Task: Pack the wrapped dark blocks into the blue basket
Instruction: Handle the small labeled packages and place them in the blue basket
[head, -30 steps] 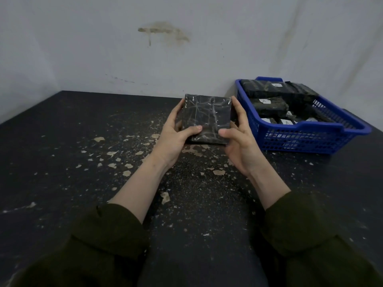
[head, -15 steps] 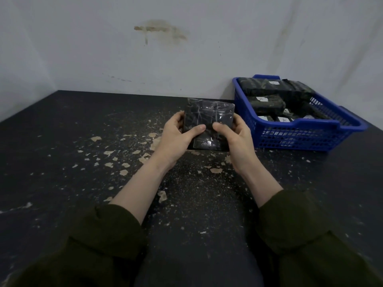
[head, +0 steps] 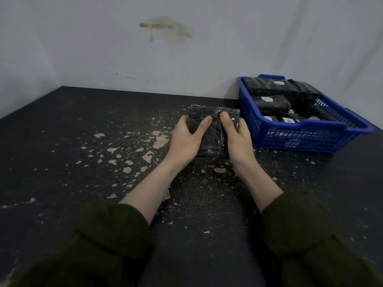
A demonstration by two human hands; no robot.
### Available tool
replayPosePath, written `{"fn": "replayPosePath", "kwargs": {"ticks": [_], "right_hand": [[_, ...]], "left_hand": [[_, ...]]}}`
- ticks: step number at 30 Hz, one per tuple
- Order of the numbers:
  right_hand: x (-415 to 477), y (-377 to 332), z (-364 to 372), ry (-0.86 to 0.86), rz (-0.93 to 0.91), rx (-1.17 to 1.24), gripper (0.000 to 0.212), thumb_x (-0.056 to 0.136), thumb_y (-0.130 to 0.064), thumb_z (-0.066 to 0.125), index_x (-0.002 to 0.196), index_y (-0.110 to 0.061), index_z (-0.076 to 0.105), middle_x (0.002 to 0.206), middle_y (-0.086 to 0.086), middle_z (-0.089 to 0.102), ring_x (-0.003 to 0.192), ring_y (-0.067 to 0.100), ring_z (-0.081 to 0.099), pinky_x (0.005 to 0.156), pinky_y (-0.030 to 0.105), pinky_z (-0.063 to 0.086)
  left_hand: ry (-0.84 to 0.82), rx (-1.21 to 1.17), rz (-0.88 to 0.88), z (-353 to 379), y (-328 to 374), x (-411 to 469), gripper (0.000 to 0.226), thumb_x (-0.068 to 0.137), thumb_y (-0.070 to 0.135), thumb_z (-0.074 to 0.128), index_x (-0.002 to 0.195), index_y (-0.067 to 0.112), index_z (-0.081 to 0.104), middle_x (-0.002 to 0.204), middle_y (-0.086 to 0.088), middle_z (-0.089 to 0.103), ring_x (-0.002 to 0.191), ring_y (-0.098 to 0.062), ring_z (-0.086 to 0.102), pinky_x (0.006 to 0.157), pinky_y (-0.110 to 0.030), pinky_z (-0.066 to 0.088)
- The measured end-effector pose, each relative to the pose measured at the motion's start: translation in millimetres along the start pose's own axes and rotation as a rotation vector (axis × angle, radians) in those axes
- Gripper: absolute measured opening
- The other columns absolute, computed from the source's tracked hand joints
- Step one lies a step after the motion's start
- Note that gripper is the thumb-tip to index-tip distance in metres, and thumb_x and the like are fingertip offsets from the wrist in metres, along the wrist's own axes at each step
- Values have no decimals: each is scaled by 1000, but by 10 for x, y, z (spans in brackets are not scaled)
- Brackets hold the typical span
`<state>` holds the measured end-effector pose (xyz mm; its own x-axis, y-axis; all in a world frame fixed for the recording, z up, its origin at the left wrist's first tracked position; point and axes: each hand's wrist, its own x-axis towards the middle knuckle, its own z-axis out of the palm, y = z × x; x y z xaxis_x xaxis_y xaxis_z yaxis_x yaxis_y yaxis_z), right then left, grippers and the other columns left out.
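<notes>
A dark block wrapped in clear film (head: 213, 133) lies low over the black table, held between both hands. My left hand (head: 185, 141) grips its left side with the thumb on top. My right hand (head: 238, 141) grips its right side, thumb pressed on the upper face. The blue basket (head: 306, 137) stands just to the right, against the wall. Several wrapped dark blocks (head: 269, 102) with small white labels lie inside it.
The black table (head: 83, 141) is strewn with pale flakes and dust, thickest left of the hands. A stained white wall (head: 165, 59) runs along the table's far edge and left side. Dark green sleeves cover both forearms.
Both hands have lowered the wrapped block from an upright, raised hold to nearly flat near the table. The thumbs have slid onto its top face.
</notes>
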<state>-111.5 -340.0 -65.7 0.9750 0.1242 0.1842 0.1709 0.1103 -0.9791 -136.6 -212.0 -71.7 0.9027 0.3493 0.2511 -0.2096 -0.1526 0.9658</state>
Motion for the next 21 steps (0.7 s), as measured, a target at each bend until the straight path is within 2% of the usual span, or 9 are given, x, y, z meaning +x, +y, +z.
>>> {"fn": "replayPosePath", "kwargs": {"ticks": [3, 5, 9, 12, 14, 16, 19, 20, 21], "right_hand": [[11, 40, 0, 43, -41, -119, 24, 93, -49, 61, 106, -29, 59, 111, -4, 69, 104, 12, 68, 94, 36, 55], [12, 41, 7, 40, -51, -139, 24, 95, -47, 59, 108, -27, 58, 110, -5, 68, 102, 9, 67, 92, 32, 55], [-11, 25, -7, -102, 15, 6, 27, 95, -34, 63, 119, -22, 56, 114, -3, 69, 103, 10, 68, 85, 24, 56], [-24, 39, -18, -203, -31, -89, 39, 88, -19, 73, 118, -29, 51, 113, -7, 67, 102, 4, 67, 81, 17, 55], [-17, 46, -28, -206, -91, -160, 47, 85, -15, 77, 119, -31, 49, 113, -11, 66, 104, 0, 66, 84, 17, 54], [-20, 45, -48, -205, -156, -203, 52, 83, -13, 78, 122, -30, 49, 116, -11, 66, 107, -2, 64, 89, 17, 53], [24, 50, -115, -162, -256, -235, 52, 81, -7, 79, 119, -30, 52, 121, -7, 66, 116, 4, 62, 99, 25, 52], [39, 51, -135, -145, -278, -239, 51, 80, -5, 79, 116, -32, 53, 120, -8, 66, 117, 6, 61, 100, 27, 51], [51, 58, -149, -129, -306, -257, 51, 80, -4, 78, 113, -35, 54, 120, -9, 66, 118, 8, 60, 102, 31, 50]], "left_hand": [[-37, 14, -6, 12, 40, -24, 33, 92, 51, 54, 104, 21, 55, 99, 8, 66, 90, -2, 65, 75, -17, 53], [-3, 24, -1, 10, 30, -12, 32, 92, 51, 56, 103, 22, 56, 100, 8, 67, 91, -3, 65, 78, -20, 53], [52, 8, -37, -13, 10, 24, 34, 92, 50, 57, 107, 19, 60, 101, 5, 69, 93, -8, 67, 79, -23, 55], [66, -70, -112, -54, 6, 57, 45, 94, 52, 54, 115, 13, 61, 106, 1, 70, 96, -12, 68, 75, -19, 53], [88, -11, -109, -81, -4, 82, 53, 95, 56, 47, 122, 13, 58, 114, 1, 67, 105, -13, 64, 85, -23, 49], [35, -7, -87, -108, 10, 77, 59, 96, 63, 33, 126, 18, 56, 119, 3, 64, 112, -12, 59, 97, -28, 45], [-113, -197, -169, -119, 82, 44, 89, 74, 87, 16, 126, 28, 58, 130, -2, 61, 126, -16, 53, 113, -43, 37], [-143, -219, -208, -121, 87, 55, 99, 67, 91, 15, 131, 27, 56, 135, -5, 58, 130, -18, 49, 115, -46, 33], [-172, -211, -230, -124, 94, 57, 98, 68, 90, 17, 134, 27, 54, 138, -6, 57, 130, -20, 48, 114, -47, 33]]}}
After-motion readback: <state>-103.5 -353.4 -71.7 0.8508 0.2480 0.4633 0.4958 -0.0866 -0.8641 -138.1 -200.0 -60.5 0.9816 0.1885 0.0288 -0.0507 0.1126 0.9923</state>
